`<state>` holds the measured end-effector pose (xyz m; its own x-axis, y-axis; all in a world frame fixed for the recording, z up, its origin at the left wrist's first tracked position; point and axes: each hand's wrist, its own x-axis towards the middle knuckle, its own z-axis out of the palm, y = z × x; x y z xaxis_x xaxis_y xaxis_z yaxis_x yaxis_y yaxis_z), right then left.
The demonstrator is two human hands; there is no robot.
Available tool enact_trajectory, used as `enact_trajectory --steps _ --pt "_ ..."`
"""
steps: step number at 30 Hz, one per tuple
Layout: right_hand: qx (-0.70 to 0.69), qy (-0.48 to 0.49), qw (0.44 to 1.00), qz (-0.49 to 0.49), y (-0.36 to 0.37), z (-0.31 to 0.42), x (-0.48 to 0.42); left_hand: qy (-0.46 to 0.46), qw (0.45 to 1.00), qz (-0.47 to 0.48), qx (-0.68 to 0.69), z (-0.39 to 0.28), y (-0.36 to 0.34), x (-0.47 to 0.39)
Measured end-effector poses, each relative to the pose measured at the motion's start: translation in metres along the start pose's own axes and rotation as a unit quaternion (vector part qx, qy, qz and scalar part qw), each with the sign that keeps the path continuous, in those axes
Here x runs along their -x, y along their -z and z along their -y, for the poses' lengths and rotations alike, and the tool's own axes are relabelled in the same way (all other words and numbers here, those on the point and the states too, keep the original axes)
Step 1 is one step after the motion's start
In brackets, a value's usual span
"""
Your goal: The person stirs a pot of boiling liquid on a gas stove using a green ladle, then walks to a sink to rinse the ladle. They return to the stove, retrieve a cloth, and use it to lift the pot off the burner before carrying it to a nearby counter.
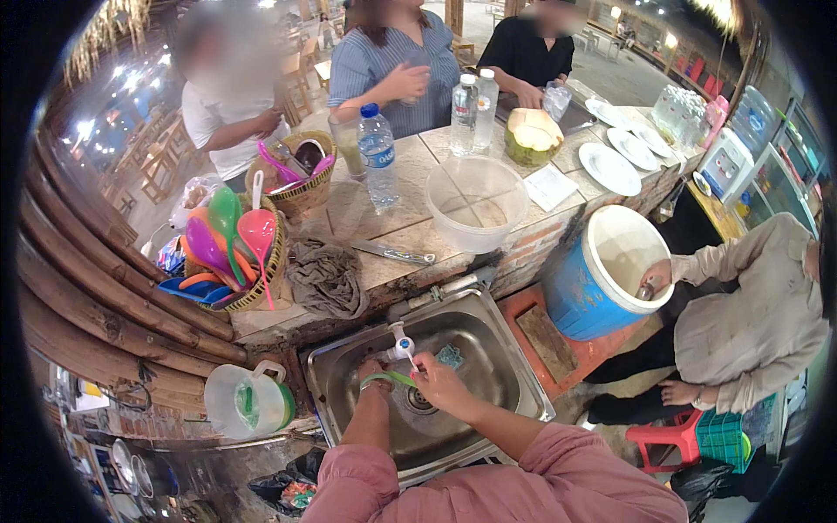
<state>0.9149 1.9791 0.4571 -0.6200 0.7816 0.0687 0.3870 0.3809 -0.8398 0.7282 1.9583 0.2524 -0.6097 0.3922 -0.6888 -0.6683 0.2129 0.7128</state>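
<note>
Both my hands are over the stainless steel sink [500, 366]. My left hand [373, 374] is below the white tap [403, 343], its fingers partly hidden by the tap. A green plastic utensil [400, 378] reaches from my left wrist area to my right fingertips; its full shape is unclear. My right hand [443, 384] is closed around its right end, close to the tap's thin white lever. A blue-green mesh scrubber [450, 356] lies in the basin behind my right hand. Just below the utensil is the drain [420, 400].
A dark crumpled cloth [327, 278], a knife [395, 252] and a clear plastic tub [476, 216] sit on the tiled counter. A basket of colourful ladles [225, 242] is at left, near a plastic jug [239, 400]. A person's hand [654, 278] reaches into a blue barrel [575, 294].
</note>
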Motion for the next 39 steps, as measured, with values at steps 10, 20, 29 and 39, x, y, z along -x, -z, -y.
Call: enact_trajectory --steps 10,20,29,39 --pt "0.046 0.101 0.978 0.174 -0.023 0.021 -0.055 -0.106 0.977 -0.114 0.148 -0.076 0.038 0.142" --pt "0.034 0.214 0.966 -0.140 0.056 0.006 -0.035 -0.213 0.911 -0.106 0.338 -0.065 0.081 0.199" --pt "0.284 0.328 0.894 0.115 0.026 0.028 0.034 -0.192 0.955 -0.122 0.191 -0.061 0.089 0.231" --pt "0.387 0.390 0.804 0.229 -0.110 0.167 0.109 -0.284 0.914 -0.075 0.280 -0.060 0.157 0.301"
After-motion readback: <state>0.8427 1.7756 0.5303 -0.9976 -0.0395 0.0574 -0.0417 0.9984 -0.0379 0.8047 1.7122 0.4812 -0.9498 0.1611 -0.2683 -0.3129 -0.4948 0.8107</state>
